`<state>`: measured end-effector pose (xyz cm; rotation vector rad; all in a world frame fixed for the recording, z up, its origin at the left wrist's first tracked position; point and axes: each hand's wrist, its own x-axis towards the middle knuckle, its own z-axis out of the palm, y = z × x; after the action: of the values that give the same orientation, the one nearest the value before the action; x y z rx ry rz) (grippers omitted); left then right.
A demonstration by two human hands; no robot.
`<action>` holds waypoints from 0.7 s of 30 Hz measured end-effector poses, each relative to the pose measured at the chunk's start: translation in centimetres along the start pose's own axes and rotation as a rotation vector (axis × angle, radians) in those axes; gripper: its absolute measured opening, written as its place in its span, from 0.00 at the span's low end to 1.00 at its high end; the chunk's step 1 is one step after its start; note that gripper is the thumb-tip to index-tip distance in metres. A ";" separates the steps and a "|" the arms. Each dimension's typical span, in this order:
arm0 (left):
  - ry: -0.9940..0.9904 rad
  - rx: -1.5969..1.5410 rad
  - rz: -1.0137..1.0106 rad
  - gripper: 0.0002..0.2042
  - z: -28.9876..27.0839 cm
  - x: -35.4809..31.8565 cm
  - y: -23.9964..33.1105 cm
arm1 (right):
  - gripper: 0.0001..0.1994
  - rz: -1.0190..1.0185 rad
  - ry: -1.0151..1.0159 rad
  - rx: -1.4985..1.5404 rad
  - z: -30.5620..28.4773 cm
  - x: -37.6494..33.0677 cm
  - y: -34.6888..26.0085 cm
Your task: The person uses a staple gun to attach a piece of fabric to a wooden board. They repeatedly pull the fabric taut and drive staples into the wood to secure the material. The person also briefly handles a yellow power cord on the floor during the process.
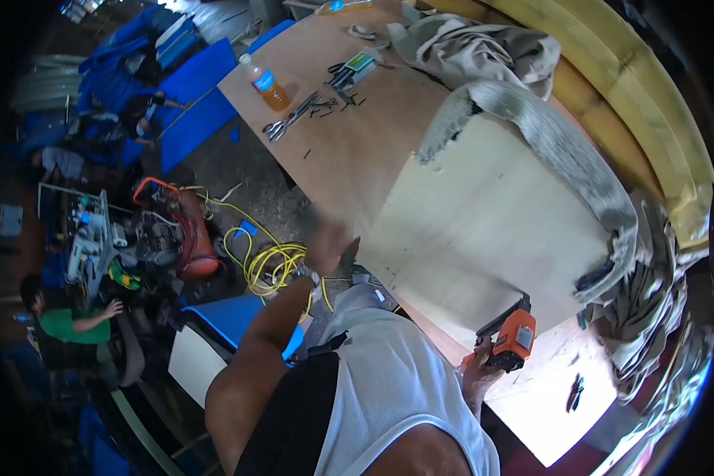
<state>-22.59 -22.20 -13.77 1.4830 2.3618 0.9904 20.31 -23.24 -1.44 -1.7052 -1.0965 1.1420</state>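
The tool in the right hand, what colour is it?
Orange and black nail gun, seen in the head view.

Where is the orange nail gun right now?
In the head view, the orange nail gun is low and right of centre, held in the right hand at the near edge of the pale board.

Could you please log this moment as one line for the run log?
right hand: grips orange nail gun | left hand: blurred, at pale panel edge | grey fabric: draped over panel
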 end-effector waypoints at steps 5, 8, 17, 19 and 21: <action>-0.001 0.089 0.015 0.19 -1.8 11.2 -1.6 | 0.09 -0.194 0.103 -0.097 0.7 1.0 0.3; -0.060 0.156 0.130 0.18 -1.4 21.4 -3.2 | 0.11 -0.077 0.321 -0.191 2.3 0.2 -0.6; 0.043 0.461 0.065 0.18 -1.2 39.3 -11.3 | 0.20 0.084 0.459 -0.501 7.4 -0.2 -8.6; -0.040 0.463 0.344 0.19 0.5 40.2 -13.4 | 0.22 0.155 0.466 -0.493 8.2 0.0 -9.6; -0.018 0.637 0.359 0.17 2.5 40.0 -14.0 | 0.23 0.193 0.464 -0.522 8.6 0.9 -10.9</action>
<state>-51.05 9.15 -16.82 2.1721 2.5853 0.2564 9.90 -17.77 5.96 -2.3725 -0.9950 0.5315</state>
